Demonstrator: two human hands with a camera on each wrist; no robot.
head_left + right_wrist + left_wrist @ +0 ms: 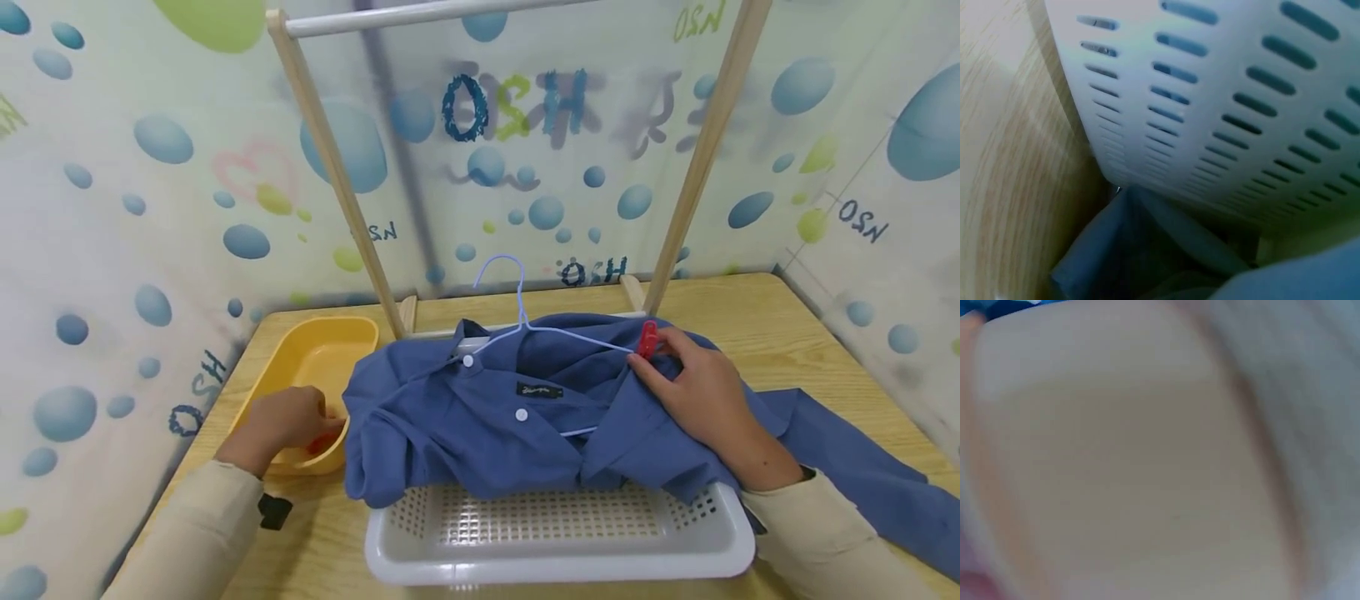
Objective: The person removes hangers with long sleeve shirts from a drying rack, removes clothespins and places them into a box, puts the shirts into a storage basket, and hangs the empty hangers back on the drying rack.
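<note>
To the left of a white plastic basket [562, 571] on a wood-grain counter [757, 333] sits a yellow basin [322, 350]. The person's left hand [288, 421] reaches into it with bent fingers, beside something small and red [321, 443]; the left wrist view is badly blurred, so I cannot tell whether the hand holds it. Across the top of the basket, covering its far part, lies a rumpled blue shirt [450, 425] with white buttons and a dark collar label. A pale blue wire hanger [522, 317] is partly inside the shirt, its hook standing above the basket's far side. Behind the basket rises a rack [705, 158] with wooden uprights and a pale top bar. Toward the basket's far right corner, the right hand [697, 387] pinches a red clip [648, 340] at the hanger's right arm, against the shirt. Right of the basket, a blue sleeve trails over the counter.
</note>
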